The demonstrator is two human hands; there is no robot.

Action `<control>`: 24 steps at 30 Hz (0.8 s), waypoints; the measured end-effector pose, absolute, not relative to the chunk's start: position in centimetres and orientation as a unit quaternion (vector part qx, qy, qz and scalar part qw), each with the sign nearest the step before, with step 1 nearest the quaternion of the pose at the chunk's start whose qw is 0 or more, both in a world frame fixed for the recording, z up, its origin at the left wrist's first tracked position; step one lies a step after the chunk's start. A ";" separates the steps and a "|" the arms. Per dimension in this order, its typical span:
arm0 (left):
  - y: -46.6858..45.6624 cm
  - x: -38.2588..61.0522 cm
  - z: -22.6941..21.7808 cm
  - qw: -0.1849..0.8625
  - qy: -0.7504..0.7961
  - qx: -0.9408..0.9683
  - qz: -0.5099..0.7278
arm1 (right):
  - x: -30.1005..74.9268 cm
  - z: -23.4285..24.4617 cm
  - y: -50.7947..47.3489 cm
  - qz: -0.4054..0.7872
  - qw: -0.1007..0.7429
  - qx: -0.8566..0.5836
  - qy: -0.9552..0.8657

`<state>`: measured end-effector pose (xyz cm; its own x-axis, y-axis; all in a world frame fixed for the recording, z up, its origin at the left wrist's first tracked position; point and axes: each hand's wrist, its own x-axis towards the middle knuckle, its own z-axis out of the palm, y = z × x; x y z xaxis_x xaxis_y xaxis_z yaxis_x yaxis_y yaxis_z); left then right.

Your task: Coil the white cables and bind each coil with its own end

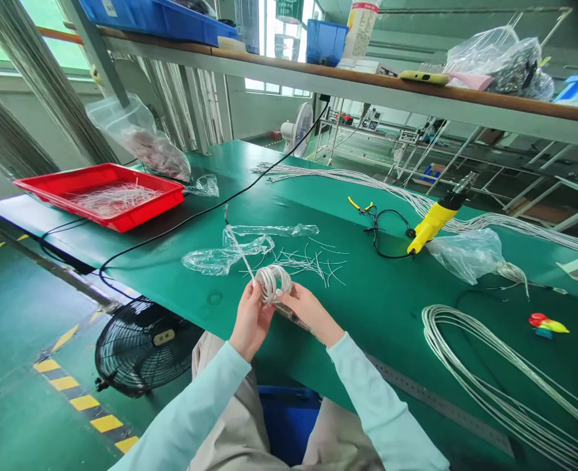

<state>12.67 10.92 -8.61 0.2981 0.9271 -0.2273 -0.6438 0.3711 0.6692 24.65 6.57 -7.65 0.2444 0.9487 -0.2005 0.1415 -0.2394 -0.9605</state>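
Note:
A small coil of white cable is held between my two hands, just above the near edge of the green table. My left hand is closed on the coil's left side, where one straight cable end sticks up and away. On the right side, my right hand pinches the coil between thumb and fingers. Beyond the coil lie thin white strips scattered on the table, with a crumpled clear plastic bag to their left. Some fingertips are hidden behind the coil.
A red tray of white strips stands at the left. At the right are a yellow heat gun, yellow-handled pliers, a larger cable loop and a steel ruler. A shelf spans overhead; a black fan stands below left.

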 end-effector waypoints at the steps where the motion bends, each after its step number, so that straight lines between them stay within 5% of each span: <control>1: 10.8 12.8 -8.7 0.765 0.303 0.237 0.516 | 24.7 -7.3 6.9 0.461 0.455 -0.627 -0.433; 12: 11.3 10.4 -10.0 0.676 0.408 0.462 0.404 | 28.4 -8.5 10.4 0.421 0.411 -0.620 -0.519; 24: 14.6 5.5 -8.5 0.263 0.323 0.863 0.287 | 30.0 -10.0 12.8 0.430 0.334 -0.584 -0.602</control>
